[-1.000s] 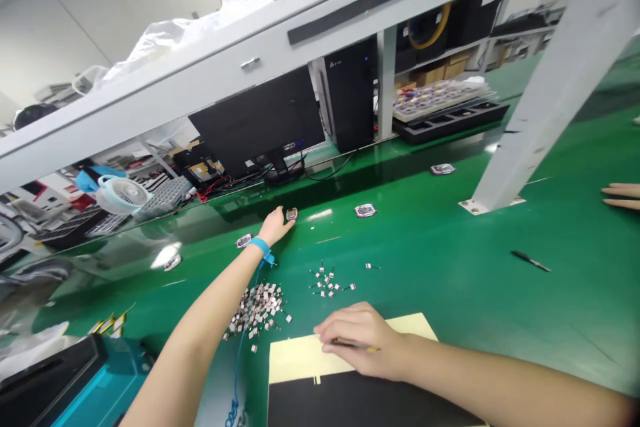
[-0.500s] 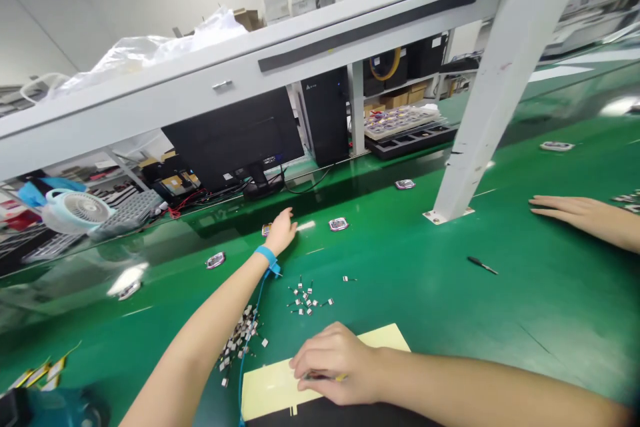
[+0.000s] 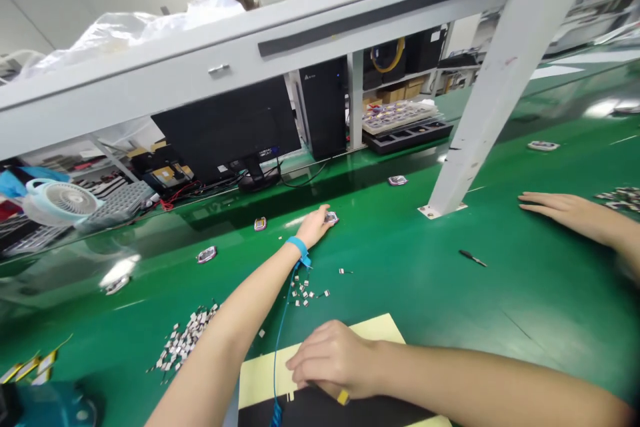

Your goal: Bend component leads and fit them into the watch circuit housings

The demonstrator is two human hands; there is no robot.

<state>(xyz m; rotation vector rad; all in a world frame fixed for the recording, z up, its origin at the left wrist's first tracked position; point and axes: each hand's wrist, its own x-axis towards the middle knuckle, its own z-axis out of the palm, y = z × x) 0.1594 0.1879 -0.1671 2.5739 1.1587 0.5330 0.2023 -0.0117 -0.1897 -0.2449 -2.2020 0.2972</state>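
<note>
My left hand [image 3: 314,227] lies far out on the green bench top [image 3: 390,300], its fingertips on a small metal-framed part [image 3: 331,217]. Whether it grips the part, I cannot tell. A blue wrist strap [image 3: 299,247] circles that wrist, and its cord [image 3: 280,347] trails down. My right hand [image 3: 335,360] rests on a cream sheet [image 3: 265,377], shut on a thin tool with a yellow end [image 3: 343,397]. Most of the tool is hidden by my fingers. Below the sheet lies a black board [image 3: 320,408].
Similar framed parts [image 3: 260,223] lie along the bench. Small tabbed components form a pile [image 3: 183,340] and a cluster [image 3: 303,293]. A co-worker's hand [image 3: 565,210] rests at right beside a white table leg [image 3: 500,80]. A black-handled tool [image 3: 473,257] lies nearby.
My left hand has slid right along the bench, from one framed part to another. The view has turned, and more of the co-worker's hand and arm has come into sight.
</note>
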